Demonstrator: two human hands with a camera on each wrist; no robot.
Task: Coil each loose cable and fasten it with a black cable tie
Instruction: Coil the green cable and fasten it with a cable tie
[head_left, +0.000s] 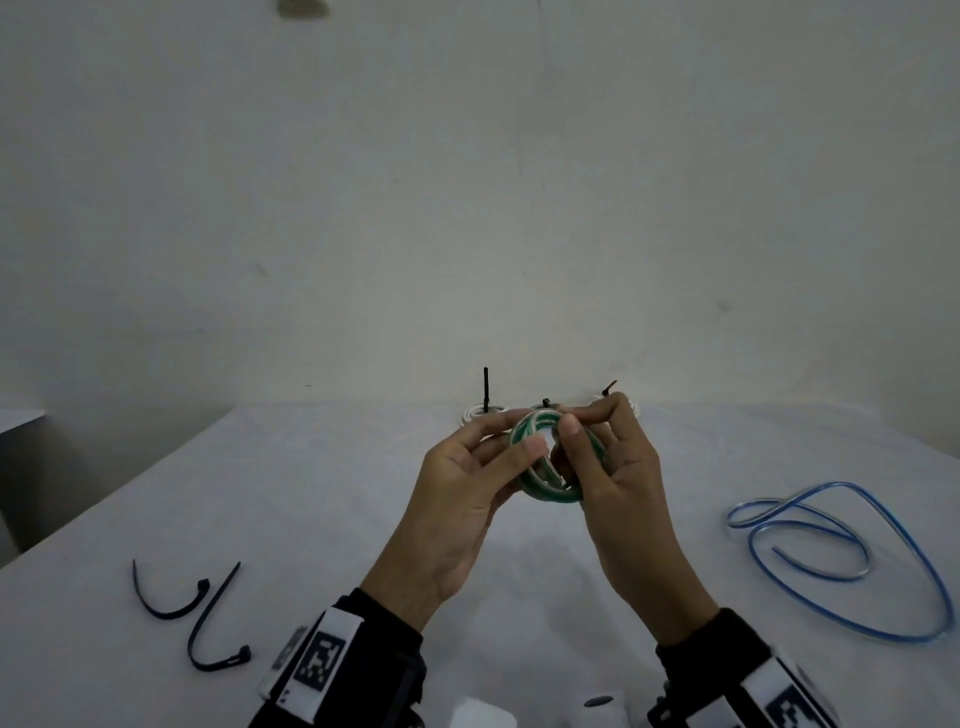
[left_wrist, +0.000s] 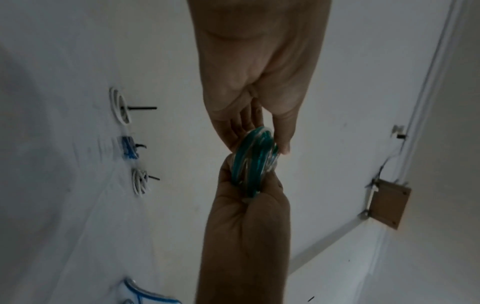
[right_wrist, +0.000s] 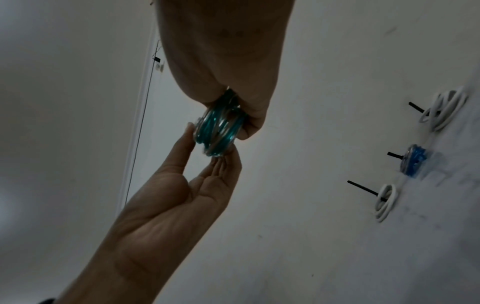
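Observation:
A green cable coil (head_left: 545, 470) hangs above the middle of the white table (head_left: 311, 493), held between both hands. My left hand (head_left: 525, 432) pinches its left side with thumb and fingers. My right hand (head_left: 569, 423) grips the right side, thumb in front and fingers curled behind. The wrist views show the same coil (left_wrist: 253, 162) (right_wrist: 218, 129) wound in several turns, with no tie visible on it. Two loose black cable ties (head_left: 169, 603) (head_left: 213, 631) lie at the near left. A loose blue cable (head_left: 831, 551) sprawls at the right.
Three coils stand in a row at the table's far edge by the wall, each with a black tie tail sticking out: a white coil (right_wrist: 385, 201), a blue coil (right_wrist: 413, 162) and another white coil (right_wrist: 441, 111). A small brown box (left_wrist: 389, 205) is fixed to the wall.

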